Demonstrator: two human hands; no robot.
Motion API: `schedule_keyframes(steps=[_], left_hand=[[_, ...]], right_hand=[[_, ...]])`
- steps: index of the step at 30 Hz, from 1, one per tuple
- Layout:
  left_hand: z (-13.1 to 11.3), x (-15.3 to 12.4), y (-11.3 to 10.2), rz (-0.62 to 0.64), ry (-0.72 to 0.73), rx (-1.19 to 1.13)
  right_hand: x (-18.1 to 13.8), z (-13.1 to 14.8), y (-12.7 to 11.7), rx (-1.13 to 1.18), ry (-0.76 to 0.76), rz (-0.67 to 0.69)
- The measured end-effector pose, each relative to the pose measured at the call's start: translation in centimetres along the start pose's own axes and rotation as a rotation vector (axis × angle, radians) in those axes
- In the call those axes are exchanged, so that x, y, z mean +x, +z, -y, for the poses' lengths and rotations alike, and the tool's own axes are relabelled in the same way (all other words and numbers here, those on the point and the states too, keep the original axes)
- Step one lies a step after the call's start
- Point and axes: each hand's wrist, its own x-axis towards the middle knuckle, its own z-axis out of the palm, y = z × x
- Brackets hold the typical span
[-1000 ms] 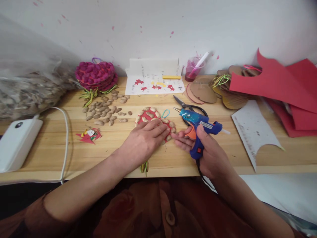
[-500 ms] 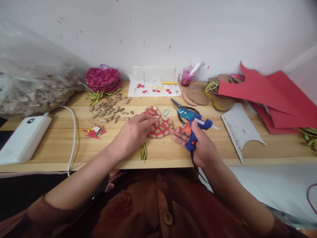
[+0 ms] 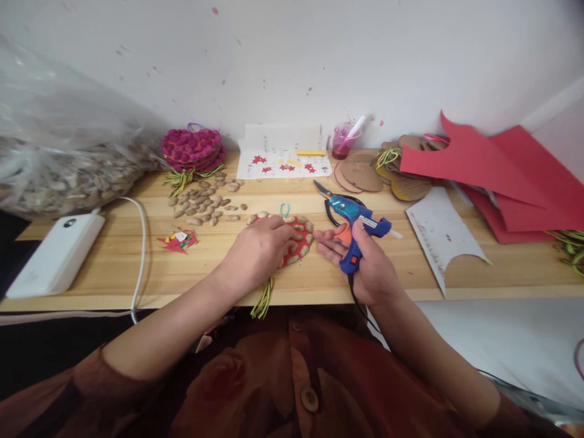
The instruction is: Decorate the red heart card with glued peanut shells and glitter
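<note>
My left hand [image 3: 258,252] lies on a red heart-shaped piece [image 3: 298,238] studded with pale seeds, its fingers curled over the left half; a blue loop [image 3: 285,209] sticks out at its top and a green-yellow tassel [image 3: 262,301] hangs off the table's front edge. My right hand [image 3: 365,267] grips a blue glue gun [image 3: 356,222] with an orange trigger, its nozzle pointing up-left, its fingertips close to the heart's right edge. Black-handled scissors [image 3: 326,194] lie just behind the gun.
Loose seeds [image 3: 201,204] are scattered left of the heart, with a stack of magenta hearts [image 3: 194,149] behind them and a clear seed bag [image 3: 59,164] far left. A white box [image 3: 57,255] with a cable, red paper sheets [image 3: 502,173], cardboard cutouts [image 3: 365,173] and a star sheet [image 3: 285,161] surround the work area.
My left hand turned and drew the heart piece nearer and a little left, covering more of it; the tassel now hangs over the table's edge. The glue gun stayed in my right hand.
</note>
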Motion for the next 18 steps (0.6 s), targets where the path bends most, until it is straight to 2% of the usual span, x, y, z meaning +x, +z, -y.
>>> schedule_keyframes(steps=[6,15,18], left_hand=[[-0.7,1.5,0.0,0.120,-0.082,0.108],[-1.2,1.9,-0.3,0.244,-0.068,0.272],[-1.3,2.0,-0.4,0.231,-0.050,0.273]], right_hand=[[-0.2,0.0,0.1,0.007,-0.016,-0.001],[-0.3,0.2,0.4,-0.012,-0.024,-0.006],[-0.3,0.2,0.3,-0.021,-0.029,0.002]])
